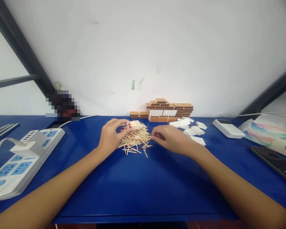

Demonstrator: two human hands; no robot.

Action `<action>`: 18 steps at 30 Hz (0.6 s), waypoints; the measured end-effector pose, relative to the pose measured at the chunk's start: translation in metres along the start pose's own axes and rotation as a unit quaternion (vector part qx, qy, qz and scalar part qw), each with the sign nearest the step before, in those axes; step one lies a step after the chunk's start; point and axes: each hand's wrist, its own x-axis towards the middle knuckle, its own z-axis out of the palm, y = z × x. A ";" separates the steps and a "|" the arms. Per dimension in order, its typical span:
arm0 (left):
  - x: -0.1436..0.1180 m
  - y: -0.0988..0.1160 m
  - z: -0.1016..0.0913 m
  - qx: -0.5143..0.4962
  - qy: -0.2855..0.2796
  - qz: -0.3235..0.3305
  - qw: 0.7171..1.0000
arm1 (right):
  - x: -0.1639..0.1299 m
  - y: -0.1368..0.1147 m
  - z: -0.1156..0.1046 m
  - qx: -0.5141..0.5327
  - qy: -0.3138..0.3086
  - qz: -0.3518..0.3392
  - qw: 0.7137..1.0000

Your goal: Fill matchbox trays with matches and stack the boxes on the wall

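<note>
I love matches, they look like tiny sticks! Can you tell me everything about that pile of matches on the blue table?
The pile of matches is a loose, messy heap of thin pale wooden sticks with red tips, pointing every way, lying flat on the blue table. A few strays lie at its near edge. The left hand rests on its left side, holding a small filled matchbox tray over it. The right hand touches its right edge.

The match pile (135, 140) lies between both hands, matchbox stack (165, 111) behind it, power strip (19, 159) far left.
</note>
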 end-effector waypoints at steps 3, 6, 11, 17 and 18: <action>0.002 -0.001 -0.001 0.014 0.019 0.002 1.000 | -0.002 -0.002 0.004 0.024 -0.025 -0.015 0.999; 0.001 -0.001 0.001 0.028 0.010 0.016 0.999 | -0.004 -0.003 0.010 0.033 -0.032 -0.007 0.999; -0.007 0.003 0.007 0.008 -0.025 0.036 0.999 | -0.002 -0.010 0.021 0.017 -0.004 0.032 0.999; -0.009 0.004 0.010 -0.024 -0.028 0.011 0.999 | -0.001 -0.018 0.032 0.014 0.002 0.075 0.997; -0.008 0.004 0.010 -0.024 -0.029 0.012 0.999 | -0.002 -0.018 0.032 0.017 0.000 0.069 0.997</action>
